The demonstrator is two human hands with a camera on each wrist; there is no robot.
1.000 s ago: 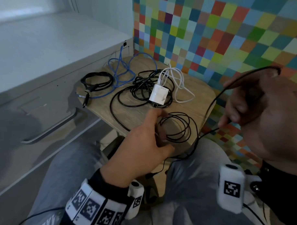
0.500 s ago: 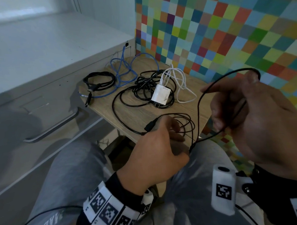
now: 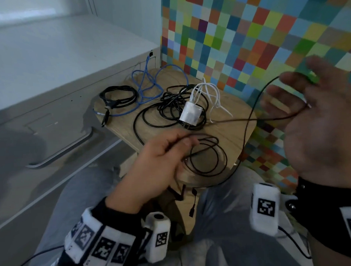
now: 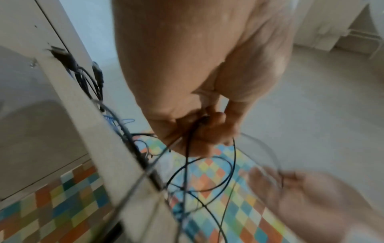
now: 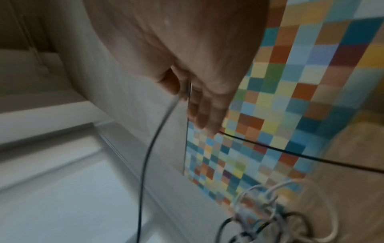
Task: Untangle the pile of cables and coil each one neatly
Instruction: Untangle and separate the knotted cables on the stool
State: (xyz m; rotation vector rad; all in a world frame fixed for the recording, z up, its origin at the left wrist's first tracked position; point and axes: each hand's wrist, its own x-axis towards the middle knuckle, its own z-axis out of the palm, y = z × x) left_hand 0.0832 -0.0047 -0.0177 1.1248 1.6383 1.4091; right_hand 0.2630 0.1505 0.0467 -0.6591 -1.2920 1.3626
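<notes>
A thin black cable (image 3: 208,157) lies partly wound in small loops at the front of a small wooden table (image 3: 234,134). My left hand (image 3: 183,142) pinches those loops at their top edge; the left wrist view shows the strands gathered between thumb and fingers (image 4: 216,121). The free length runs right to my raised right hand (image 3: 288,93), where it is draped over the spread, straight fingers (image 5: 199,113). That hand is blurred. Further back lie a coiled black cable (image 3: 117,95), a blue cable (image 3: 147,88), a tangled black cable (image 3: 170,111), a white charger (image 3: 191,114) and a white cable (image 3: 213,93).
A white cabinet with a long drawer handle (image 3: 62,152) stands to the left of the table. A wall of coloured squares (image 3: 246,31) rises behind and to the right. My knees in grey trousers (image 3: 89,191) sit under the table's front edge.
My right hand has spread its fingers and swung out to the right, drawing the cable taut across the table. My left hand shifted left, still pinching the loops.
</notes>
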